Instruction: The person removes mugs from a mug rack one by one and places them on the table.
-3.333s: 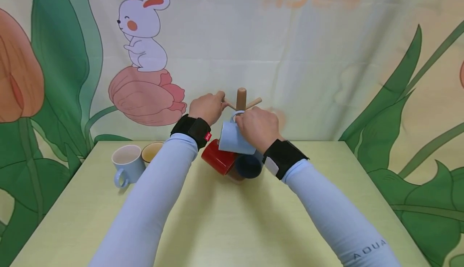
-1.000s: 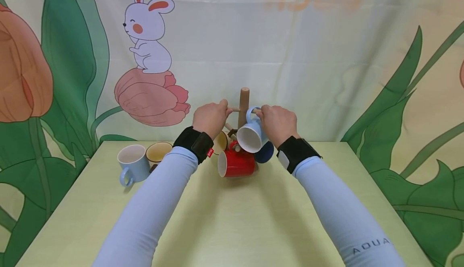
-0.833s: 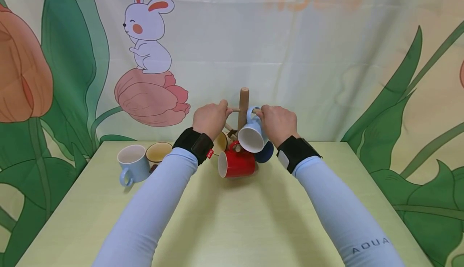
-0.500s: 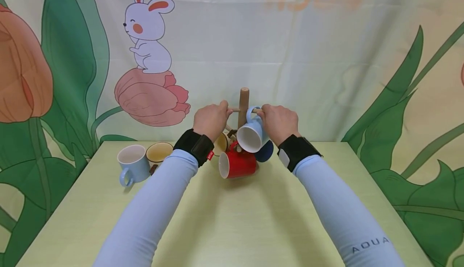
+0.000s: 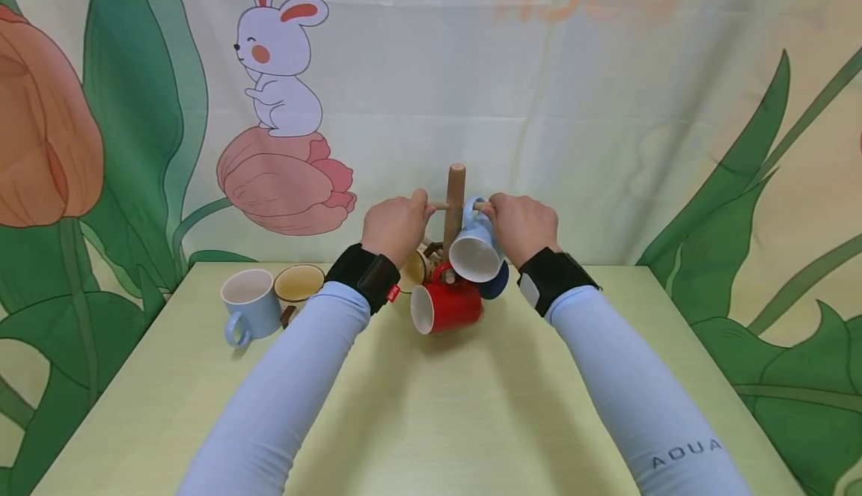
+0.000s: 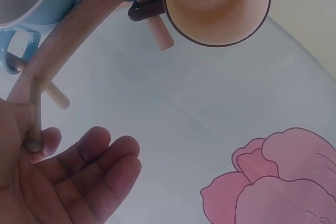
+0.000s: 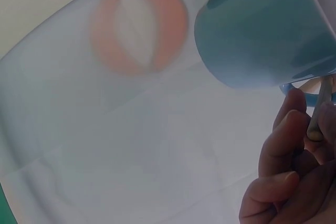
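Observation:
A wooden mug tree (image 5: 456,189) stands at the table's far side. My left hand (image 5: 393,230) pinches an upper peg (image 6: 35,116) between thumb and index finger, the other fingers loosely extended. Across the post, my right hand (image 5: 525,228) pinches the end of another peg (image 7: 318,114). On that peg a light blue mug (image 5: 474,254) hangs by its handle, mouth tilted toward me. Below it hangs a red mug (image 5: 453,307), mouth to the left. A dark blue mug (image 5: 497,283) hangs behind at right, and a yellow-lined mug (image 6: 215,9) with a brown handle at left.
At the table's left stand another light blue mug (image 5: 252,313) and a yellow-lined mug (image 5: 298,283), the latter partly hidden by my left sleeve. The pale table (image 5: 431,414) ends at a printed curtain (image 5: 592,122) behind the tree.
Since the earliest frame the tree has turned, swinging the light blue mug to the right and the red mug's mouth leftward. My right hand moved from beside the mug's handle to the peg end.

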`<state>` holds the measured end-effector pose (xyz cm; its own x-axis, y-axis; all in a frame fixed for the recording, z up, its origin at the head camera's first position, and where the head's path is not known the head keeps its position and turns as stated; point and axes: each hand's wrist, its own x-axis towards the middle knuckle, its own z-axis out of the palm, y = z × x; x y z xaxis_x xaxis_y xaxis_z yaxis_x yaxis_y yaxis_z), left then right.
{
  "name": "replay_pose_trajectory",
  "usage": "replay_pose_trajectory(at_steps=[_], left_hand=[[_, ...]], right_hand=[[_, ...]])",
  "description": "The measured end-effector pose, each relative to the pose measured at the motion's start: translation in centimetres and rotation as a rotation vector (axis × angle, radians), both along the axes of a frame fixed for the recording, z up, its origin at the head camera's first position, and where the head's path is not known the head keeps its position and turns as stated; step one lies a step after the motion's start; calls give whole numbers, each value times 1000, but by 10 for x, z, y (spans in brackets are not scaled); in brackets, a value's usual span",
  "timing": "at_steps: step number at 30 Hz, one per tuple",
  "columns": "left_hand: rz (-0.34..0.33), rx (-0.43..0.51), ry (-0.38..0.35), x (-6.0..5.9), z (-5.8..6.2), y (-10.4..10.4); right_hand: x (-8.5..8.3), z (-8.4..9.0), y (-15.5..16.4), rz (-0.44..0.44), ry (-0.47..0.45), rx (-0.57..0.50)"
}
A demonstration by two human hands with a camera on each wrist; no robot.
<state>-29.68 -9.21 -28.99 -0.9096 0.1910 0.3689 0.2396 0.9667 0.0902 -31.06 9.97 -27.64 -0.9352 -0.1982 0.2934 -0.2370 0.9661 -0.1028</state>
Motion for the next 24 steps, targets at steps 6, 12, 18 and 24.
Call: replay_pose_trajectory(at_steps=[6, 12, 18, 24], left_hand=[[-3, 6, -17, 1, 0, 1], [17, -2, -52, 2, 1, 4], [31, -21, -50, 3, 0, 7], [20, -11, -35, 4, -1, 8]], right_hand=[[-2, -1, 1, 0, 7, -21], [-3, 0, 1, -12, -13, -29], [-6, 1, 2, -21, -38, -48], [-8, 0, 3, -26, -40, -65]])
